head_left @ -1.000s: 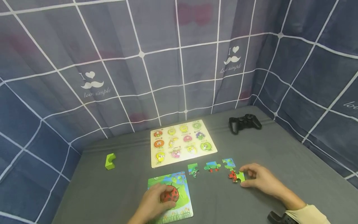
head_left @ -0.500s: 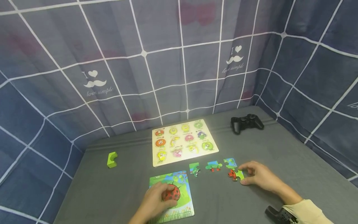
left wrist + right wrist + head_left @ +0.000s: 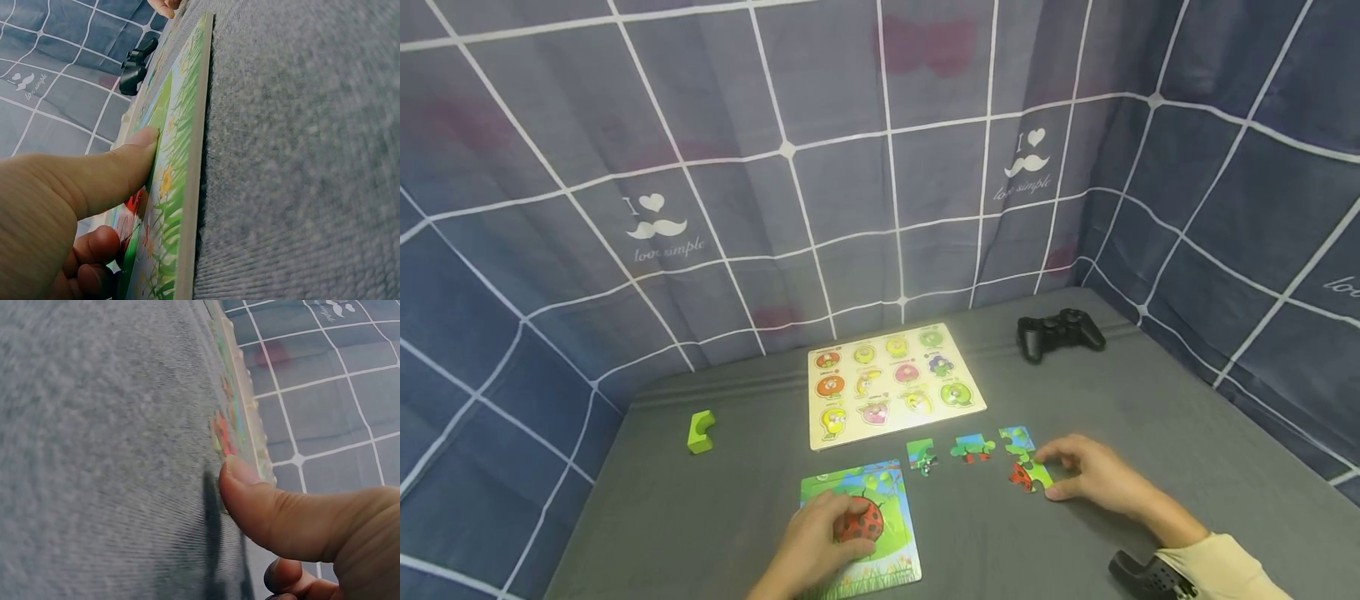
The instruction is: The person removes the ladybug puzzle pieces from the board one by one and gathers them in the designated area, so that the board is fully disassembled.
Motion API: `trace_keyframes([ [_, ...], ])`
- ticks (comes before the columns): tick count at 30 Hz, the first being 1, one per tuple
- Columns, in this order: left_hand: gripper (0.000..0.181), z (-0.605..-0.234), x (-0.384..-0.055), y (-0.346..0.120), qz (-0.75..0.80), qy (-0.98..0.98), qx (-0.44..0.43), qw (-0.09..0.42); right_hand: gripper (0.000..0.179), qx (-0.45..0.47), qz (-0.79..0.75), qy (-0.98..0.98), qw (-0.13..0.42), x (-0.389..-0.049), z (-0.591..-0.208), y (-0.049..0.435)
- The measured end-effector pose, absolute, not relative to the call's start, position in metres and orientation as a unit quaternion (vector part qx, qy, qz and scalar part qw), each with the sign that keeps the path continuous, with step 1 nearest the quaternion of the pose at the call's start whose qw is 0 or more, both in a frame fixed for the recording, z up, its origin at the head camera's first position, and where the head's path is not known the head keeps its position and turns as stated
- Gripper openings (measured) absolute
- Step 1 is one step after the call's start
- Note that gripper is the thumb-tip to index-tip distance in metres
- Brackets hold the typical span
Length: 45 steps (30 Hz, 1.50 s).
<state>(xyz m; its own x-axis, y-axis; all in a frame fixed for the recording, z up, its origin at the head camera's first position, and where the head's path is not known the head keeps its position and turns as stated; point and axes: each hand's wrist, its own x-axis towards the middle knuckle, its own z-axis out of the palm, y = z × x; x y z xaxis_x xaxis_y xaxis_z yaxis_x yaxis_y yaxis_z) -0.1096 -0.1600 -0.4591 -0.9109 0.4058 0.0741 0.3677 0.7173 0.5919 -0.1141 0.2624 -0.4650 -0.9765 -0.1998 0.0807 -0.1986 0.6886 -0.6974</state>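
In the head view, my left hand rests on a square ladybug puzzle board, thumb and fingers loosely bent over the ladybug picture. The left wrist view shows the thumb touching the board's printed face, with the fingertips partly hidden. My right hand pinches a red and green jigsaw piece between thumb and index finger, flat on the grey cloth. Just behind it lies a blue and green jigsaw piece. To its left are a blue, green and red piece and a green piece.
A wooden fruit puzzle board lies behind the pieces. A black game controller is at the back right, and a lime-green notched block sits at the left. Blue-grey checked curtains enclose the grey cloth surface.
The red and green piece has turned slightly and shifted a little left under my right fingers. My left hand stays in place on the ladybug board.
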Motion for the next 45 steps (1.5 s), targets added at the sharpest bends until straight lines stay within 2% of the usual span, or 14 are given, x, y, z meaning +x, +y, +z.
trace_keyframes([
  [13, 0.047, -0.460, -0.108, -0.160, 0.316, 0.926, 0.204, 0.036, 0.052, -0.135, -0.323, 0.937, -0.011, -0.116, -0.465, 0.260],
  [25, 0.046, -0.459, -0.109, -0.162, 0.315, 0.923, 0.219, 0.027, 0.044, -0.150, -0.317, 0.936, -0.018, -0.115, -0.464, 0.264],
  [34, 0.048, -0.455, -0.106, -0.167, 0.319, 0.915, 0.246, 0.032, 0.044, -0.178, -0.299, 0.936, -0.056, -0.114, -0.454, 0.244],
  [41, 0.058, -0.456, -0.096, -0.184, 0.349, 0.913, 0.201, 0.058, 0.042, -0.231, -0.316, 0.920, 0.000, -0.115, -0.455, 0.205],
  [45, 0.065, -0.454, -0.094, -0.193, 0.330, 0.927, 0.164, 0.070, 0.041, -0.253, -0.316, 0.914, 0.006, -0.118, -0.456, 0.183],
])
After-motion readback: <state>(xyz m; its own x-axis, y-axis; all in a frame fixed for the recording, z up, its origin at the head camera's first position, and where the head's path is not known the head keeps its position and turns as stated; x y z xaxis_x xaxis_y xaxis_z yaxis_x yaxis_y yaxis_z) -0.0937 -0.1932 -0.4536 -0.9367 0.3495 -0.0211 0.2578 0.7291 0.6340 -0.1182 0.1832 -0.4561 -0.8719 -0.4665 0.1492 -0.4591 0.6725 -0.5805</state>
